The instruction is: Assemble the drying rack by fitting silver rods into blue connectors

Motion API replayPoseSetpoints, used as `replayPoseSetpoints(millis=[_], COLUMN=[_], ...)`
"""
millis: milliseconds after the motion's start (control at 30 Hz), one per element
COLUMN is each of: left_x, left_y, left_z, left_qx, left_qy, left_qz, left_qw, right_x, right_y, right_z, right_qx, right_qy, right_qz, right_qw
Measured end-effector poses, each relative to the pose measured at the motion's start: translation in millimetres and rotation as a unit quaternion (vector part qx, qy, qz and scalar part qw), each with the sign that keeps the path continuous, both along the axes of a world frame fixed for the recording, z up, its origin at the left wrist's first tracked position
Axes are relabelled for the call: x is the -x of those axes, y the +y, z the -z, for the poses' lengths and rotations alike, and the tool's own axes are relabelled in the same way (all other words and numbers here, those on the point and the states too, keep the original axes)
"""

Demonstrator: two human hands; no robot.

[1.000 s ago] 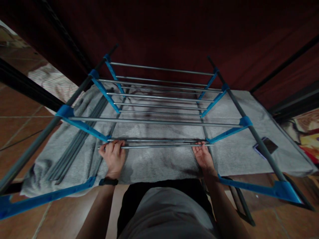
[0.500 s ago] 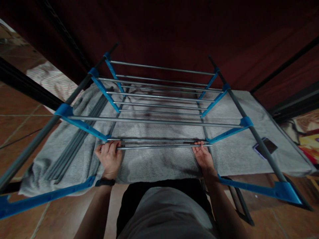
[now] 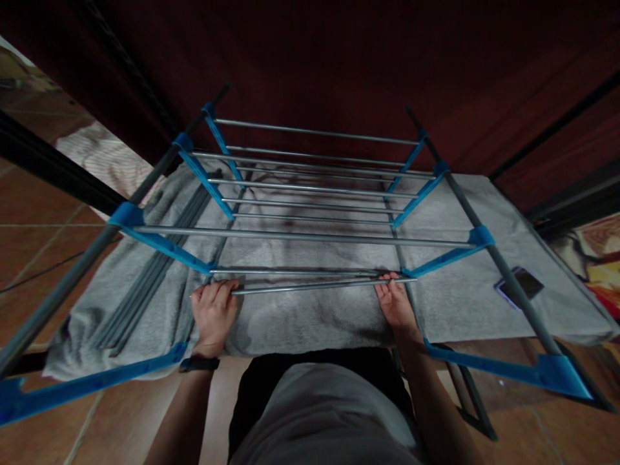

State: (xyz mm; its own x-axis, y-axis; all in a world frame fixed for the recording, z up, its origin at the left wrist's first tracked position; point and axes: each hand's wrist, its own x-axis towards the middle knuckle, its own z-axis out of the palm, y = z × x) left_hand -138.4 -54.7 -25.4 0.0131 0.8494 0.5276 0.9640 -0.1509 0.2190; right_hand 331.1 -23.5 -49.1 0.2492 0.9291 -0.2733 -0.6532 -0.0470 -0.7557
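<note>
A thin metal rod (image 3: 310,286) spans the gap between my two hands, its left end a little lower than its right. My left hand (image 3: 214,310), with a dark band on the wrist, is closed round the rod's left end. At the other end, my right hand (image 3: 394,302) is palm up, its fingers curled on the rod near a blue bracket (image 3: 431,261). Just beyond lies another rod (image 3: 300,272) between the lower ends of two blue brackets. Both belong to a rack of grey upright tubes (image 3: 462,200), blue brackets and several crossbars (image 3: 310,188).
Several loose grey tubes (image 3: 155,274) lie on the grey blanket (image 3: 310,323) at the left. A phone (image 3: 520,286) rests on the blanket at the right. Blue brackets (image 3: 92,391) jut out at the near left and near right (image 3: 513,369). Dark red fabric (image 3: 310,58) hangs behind.
My left hand has shifted slightly right and down with the rod's left end, so the rod slants more. The right hand has barely moved.
</note>
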Motion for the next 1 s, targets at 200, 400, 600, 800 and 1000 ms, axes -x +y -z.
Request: replayPoseSetpoints(millis=[200, 400, 600, 800, 1000], left_x=[-1.0, -4.2, -4.1, -1.6, -2.5], left_y=[-0.5, -0.9, -3.4, -3.4, -2.9], left_z=[-5.0, -4.9, -2.8, 0.8, -0.6], left_qx=[0.011, 0.024, 0.039, 0.030, 0.028], left_qy=[-0.002, -0.023, -0.038, -0.034, -0.035], left_qz=[0.006, 0.009, 0.001, -0.015, -0.008], left_qw=[1.000, 0.999, 0.998, 0.999, 0.999], right_x=[2.9, 7.9, 11.3, 13.4, 10.6], right_y=[1.1, 1.0, -0.1, 0.8, 3.3], right_z=[-4.7, -12.5, -16.2, -17.2, -21.2], right_qx=[0.001, -0.001, 0.001, -0.003, -0.004], right_qy=[0.001, -0.013, -0.032, -0.032, -0.061], right_qz=[0.001, -0.004, -0.001, -0.016, -0.012], right_qw=[1.000, 1.000, 0.999, 0.999, 0.998])
